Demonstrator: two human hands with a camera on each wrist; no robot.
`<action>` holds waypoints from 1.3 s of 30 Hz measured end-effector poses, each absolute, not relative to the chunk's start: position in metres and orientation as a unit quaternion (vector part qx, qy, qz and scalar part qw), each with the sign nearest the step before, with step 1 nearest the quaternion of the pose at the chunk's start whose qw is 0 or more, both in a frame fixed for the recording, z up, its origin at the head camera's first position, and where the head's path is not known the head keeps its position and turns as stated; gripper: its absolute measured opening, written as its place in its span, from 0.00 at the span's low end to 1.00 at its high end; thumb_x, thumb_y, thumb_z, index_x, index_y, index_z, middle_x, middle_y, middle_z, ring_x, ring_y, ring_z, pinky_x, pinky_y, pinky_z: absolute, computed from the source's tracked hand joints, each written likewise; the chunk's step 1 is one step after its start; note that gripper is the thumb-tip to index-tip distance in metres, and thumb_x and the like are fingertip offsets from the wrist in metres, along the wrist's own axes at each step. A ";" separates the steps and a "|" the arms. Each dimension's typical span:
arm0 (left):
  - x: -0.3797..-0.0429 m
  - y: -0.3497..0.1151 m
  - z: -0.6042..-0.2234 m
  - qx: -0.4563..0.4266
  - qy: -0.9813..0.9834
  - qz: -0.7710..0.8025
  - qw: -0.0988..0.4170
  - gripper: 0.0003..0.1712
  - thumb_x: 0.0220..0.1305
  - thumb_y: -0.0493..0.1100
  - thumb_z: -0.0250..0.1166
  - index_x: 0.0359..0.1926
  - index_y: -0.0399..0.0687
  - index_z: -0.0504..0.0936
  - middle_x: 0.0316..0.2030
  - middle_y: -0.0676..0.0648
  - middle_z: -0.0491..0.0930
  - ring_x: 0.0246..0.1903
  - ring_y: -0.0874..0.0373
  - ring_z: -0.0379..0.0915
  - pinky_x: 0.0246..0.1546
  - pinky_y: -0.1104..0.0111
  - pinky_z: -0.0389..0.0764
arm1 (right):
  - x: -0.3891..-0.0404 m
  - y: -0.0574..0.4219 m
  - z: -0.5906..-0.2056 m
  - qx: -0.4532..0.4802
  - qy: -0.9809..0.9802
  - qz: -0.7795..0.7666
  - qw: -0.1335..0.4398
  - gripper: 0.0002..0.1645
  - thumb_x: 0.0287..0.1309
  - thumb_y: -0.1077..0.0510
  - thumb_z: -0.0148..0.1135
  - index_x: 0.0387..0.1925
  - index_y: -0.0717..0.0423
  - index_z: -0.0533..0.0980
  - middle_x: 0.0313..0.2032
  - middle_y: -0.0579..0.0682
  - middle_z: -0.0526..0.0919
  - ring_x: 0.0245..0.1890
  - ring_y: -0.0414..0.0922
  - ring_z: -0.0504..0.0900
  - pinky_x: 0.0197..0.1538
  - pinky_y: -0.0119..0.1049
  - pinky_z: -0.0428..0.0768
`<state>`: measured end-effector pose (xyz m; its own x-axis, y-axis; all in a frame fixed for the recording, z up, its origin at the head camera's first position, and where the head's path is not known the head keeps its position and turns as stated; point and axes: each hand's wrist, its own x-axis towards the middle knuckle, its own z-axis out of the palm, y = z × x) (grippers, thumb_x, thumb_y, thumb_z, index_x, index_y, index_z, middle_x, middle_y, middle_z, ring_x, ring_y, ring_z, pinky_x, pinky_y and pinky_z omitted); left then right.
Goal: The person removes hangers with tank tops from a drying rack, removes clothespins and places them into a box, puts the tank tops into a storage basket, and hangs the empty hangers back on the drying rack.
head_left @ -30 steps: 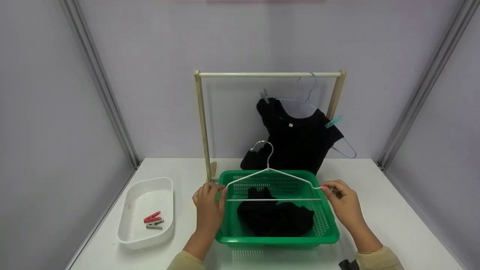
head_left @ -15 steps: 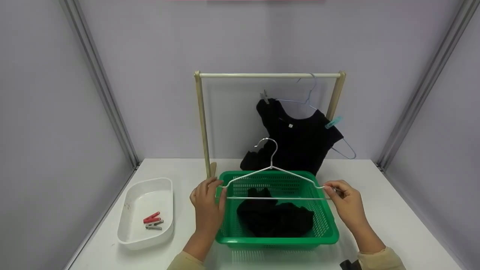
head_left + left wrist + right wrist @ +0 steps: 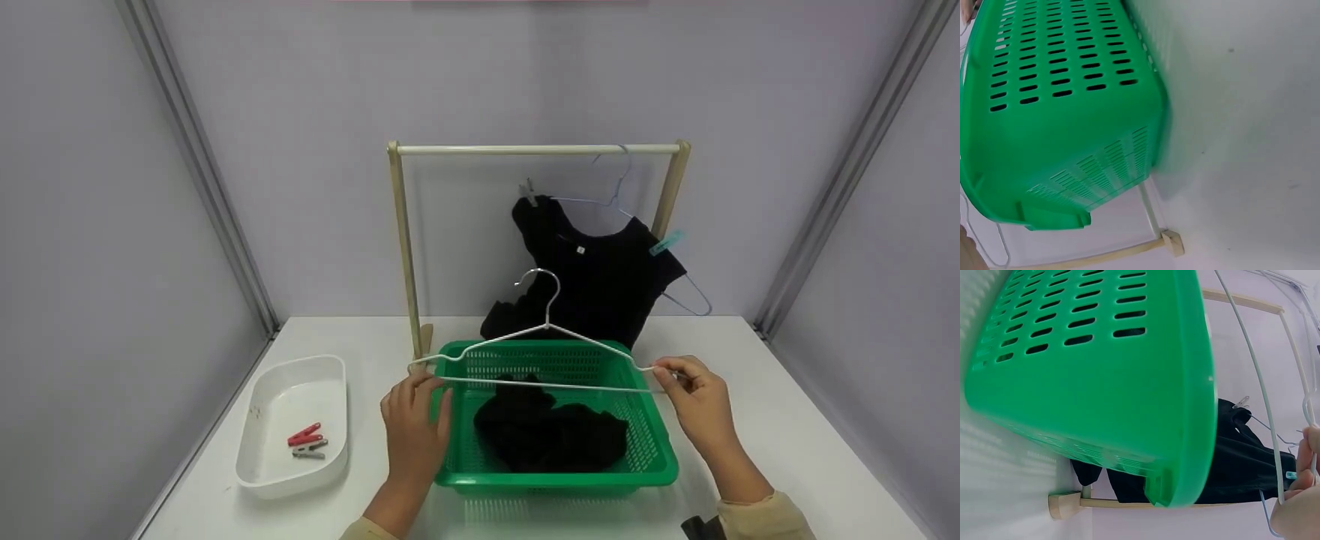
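A white wire hanger (image 3: 547,328) spans the air over a green basket (image 3: 555,480), its hook pointing up. My right hand (image 3: 701,409) pinches the hanger's right end between thumb and fingers; the right wrist view shows that hand (image 3: 679,375) at its edge. Just below the hanger's left end is my left hand (image 3: 415,427), fingers extended and not gripping the wire. In the left wrist view the hanger's looped end (image 3: 1002,253) shows beside those fingers (image 3: 968,250). Crumpled black cloth (image 3: 551,435) lies inside the basket.
Behind the basket stands a wooden rack (image 3: 540,150). From it a black top (image 3: 600,277) hangs on a bluish hanger (image 3: 619,187), with a grey clothespin (image 3: 529,193) and a teal one (image 3: 666,244). At left, a white tray (image 3: 341,409) holds red (image 3: 304,435) and grey clothespins (image 3: 309,450).
The hanger has risen slightly and shifted right with my right hand. My left hand has let go of its left end, which now sticks out above the fingertips.
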<state>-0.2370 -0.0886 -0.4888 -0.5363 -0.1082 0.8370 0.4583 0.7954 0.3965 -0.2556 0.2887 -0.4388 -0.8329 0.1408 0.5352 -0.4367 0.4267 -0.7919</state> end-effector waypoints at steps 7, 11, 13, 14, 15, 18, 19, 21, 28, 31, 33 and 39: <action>-0.235 -0.083 -0.496 -0.096 -0.861 -0.272 0.420 0.14 0.58 0.40 0.74 0.46 0.47 0.83 0.50 0.47 0.79 0.50 0.51 0.76 0.45 0.55 0.79 | -0.254 0.288 -0.439 0.086 -0.800 0.522 0.283 0.06 0.63 0.65 0.66 0.41 0.61 0.84 0.35 0.48 0.83 0.29 0.37 0.73 0.32 0.24 0.72; -0.233 -0.080 -0.498 -0.077 -0.888 -0.275 0.361 0.17 0.60 0.40 0.72 0.50 0.45 0.84 0.55 0.43 0.78 0.57 0.46 0.74 0.53 0.53 0.79 | -0.255 0.289 -0.440 0.082 -0.804 0.514 0.286 0.05 0.63 0.63 0.67 0.40 0.60 0.84 0.33 0.43 0.81 0.27 0.38 0.71 0.30 0.25 0.71; -0.232 -0.078 -0.498 -0.061 -0.899 -0.281 0.330 0.17 0.61 0.41 0.71 0.51 0.44 0.83 0.57 0.42 0.77 0.58 0.44 0.73 0.56 0.52 0.78 | -0.255 0.289 -0.440 0.083 -0.805 0.512 0.288 0.05 0.63 0.64 0.67 0.39 0.60 0.84 0.33 0.43 0.81 0.26 0.38 0.70 0.30 0.26 0.70; -0.231 -0.078 -0.498 -0.053 -0.905 -0.282 0.314 0.18 0.62 0.41 0.71 0.52 0.43 0.83 0.57 0.41 0.77 0.59 0.44 0.73 0.56 0.52 0.78 | -0.256 0.289 -0.440 0.083 -0.805 0.511 0.289 0.05 0.63 0.64 0.67 0.39 0.60 0.84 0.32 0.43 0.81 0.26 0.38 0.70 0.29 0.26 0.70; -0.231 -0.077 -0.498 -0.046 -0.909 -0.283 0.301 0.18 0.62 0.41 0.70 0.53 0.42 0.83 0.57 0.40 0.77 0.59 0.43 0.73 0.55 0.52 0.78 | -0.255 0.289 -0.440 0.084 -0.804 0.512 0.291 0.05 0.63 0.64 0.67 0.39 0.61 0.84 0.32 0.43 0.81 0.26 0.38 0.70 0.29 0.26 0.70; -0.231 -0.077 -0.498 -0.027 -0.918 -0.291 0.267 0.19 0.63 0.40 0.68 0.54 0.40 0.83 0.58 0.38 0.77 0.58 0.42 0.74 0.55 0.51 0.79 | -0.256 0.289 -0.440 0.087 -0.801 0.514 0.295 0.05 0.62 0.65 0.67 0.39 0.63 0.84 0.32 0.44 0.81 0.26 0.38 0.70 0.29 0.26 0.69; -0.231 -0.077 -0.498 -0.022 -0.920 -0.294 0.257 0.19 0.63 0.39 0.68 0.54 0.39 0.82 0.59 0.37 0.77 0.58 0.42 0.74 0.55 0.51 0.79 | -0.256 0.289 -0.440 0.087 -0.800 0.516 0.295 0.05 0.62 0.65 0.67 0.39 0.63 0.84 0.32 0.44 0.81 0.26 0.38 0.70 0.29 0.26 0.69; -0.232 -0.077 -0.499 -0.012 -0.923 -0.300 0.240 0.20 0.63 0.38 0.67 0.55 0.37 0.82 0.59 0.36 0.76 0.59 0.41 0.74 0.56 0.50 0.78 | -0.256 0.289 -0.440 0.086 -0.799 0.516 0.296 0.06 0.62 0.65 0.67 0.39 0.64 0.84 0.33 0.44 0.82 0.26 0.38 0.70 0.29 0.26 0.70; -0.232 -0.075 -0.499 0.017 -0.922 -0.328 0.206 0.20 0.61 0.29 0.61 0.55 0.27 0.79 0.60 0.30 0.74 0.61 0.36 0.71 0.60 0.48 0.74 | -0.255 0.288 -0.441 0.083 -0.803 0.510 0.295 0.06 0.61 0.65 0.68 0.40 0.62 0.84 0.33 0.42 0.82 0.26 0.38 0.71 0.30 0.25 0.70; -0.232 -0.075 -0.499 0.017 -0.921 -0.333 0.202 0.20 0.61 0.27 0.58 0.55 0.25 0.78 0.60 0.30 0.73 0.61 0.36 0.71 0.60 0.47 0.74 | -0.255 0.287 -0.439 0.084 -0.803 0.510 0.296 0.06 0.62 0.65 0.68 0.40 0.63 0.84 0.32 0.43 0.81 0.25 0.38 0.70 0.28 0.26 0.70; -0.232 -0.075 -0.498 0.017 -0.920 -0.334 0.202 0.20 0.61 0.27 0.58 0.55 0.24 0.78 0.60 0.29 0.73 0.60 0.36 0.71 0.60 0.47 0.74 | -0.255 0.286 -0.436 0.084 -0.801 0.512 0.299 0.05 0.62 0.65 0.68 0.39 0.63 0.84 0.31 0.45 0.81 0.24 0.39 0.69 0.27 0.27 0.69; -0.231 -0.074 -0.499 0.019 -0.920 -0.338 0.199 0.21 0.62 0.27 0.58 0.57 0.25 0.77 0.61 0.30 0.73 0.62 0.36 0.70 0.60 0.48 0.74 | -0.260 0.281 -0.425 0.070 -0.800 0.498 0.326 0.05 0.61 0.67 0.67 0.39 0.63 0.85 0.30 0.47 0.80 0.22 0.37 0.65 0.25 0.26 0.65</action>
